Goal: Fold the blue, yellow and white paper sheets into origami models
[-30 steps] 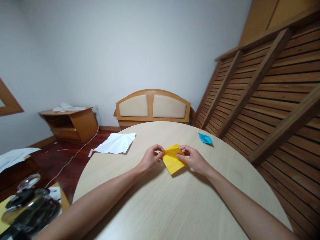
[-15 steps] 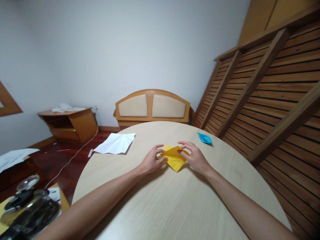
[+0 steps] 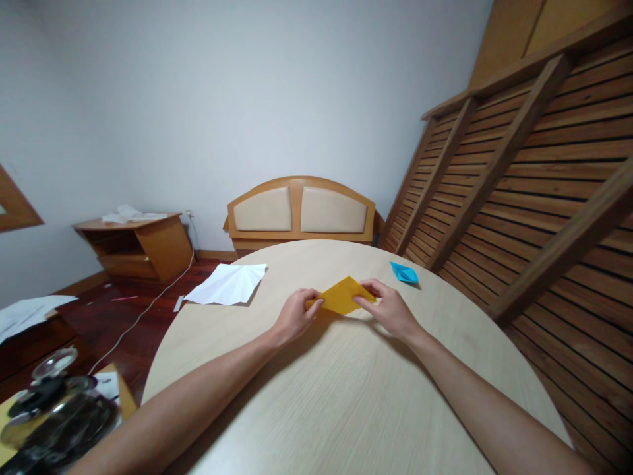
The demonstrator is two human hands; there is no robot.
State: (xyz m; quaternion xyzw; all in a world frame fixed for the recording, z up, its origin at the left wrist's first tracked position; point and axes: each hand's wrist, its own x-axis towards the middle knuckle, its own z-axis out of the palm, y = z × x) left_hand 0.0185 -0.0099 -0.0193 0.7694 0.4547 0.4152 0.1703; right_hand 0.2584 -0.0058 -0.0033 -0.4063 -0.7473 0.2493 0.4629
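Both hands pinch the folded yellow paper (image 3: 342,296) just above the worktop (image 3: 346,396): left hand (image 3: 295,315) at its left corner, right hand (image 3: 390,310) at its right. Folding appears partway done; finished shape undeterminable.

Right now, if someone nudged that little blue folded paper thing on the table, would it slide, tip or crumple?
The blue folded paper looks very light, so it would probably skid easily on the smooth round table. Its raised folded shape suggests it might tip rather than roll. Being thin paper, it would likely crush under a firm pinch.
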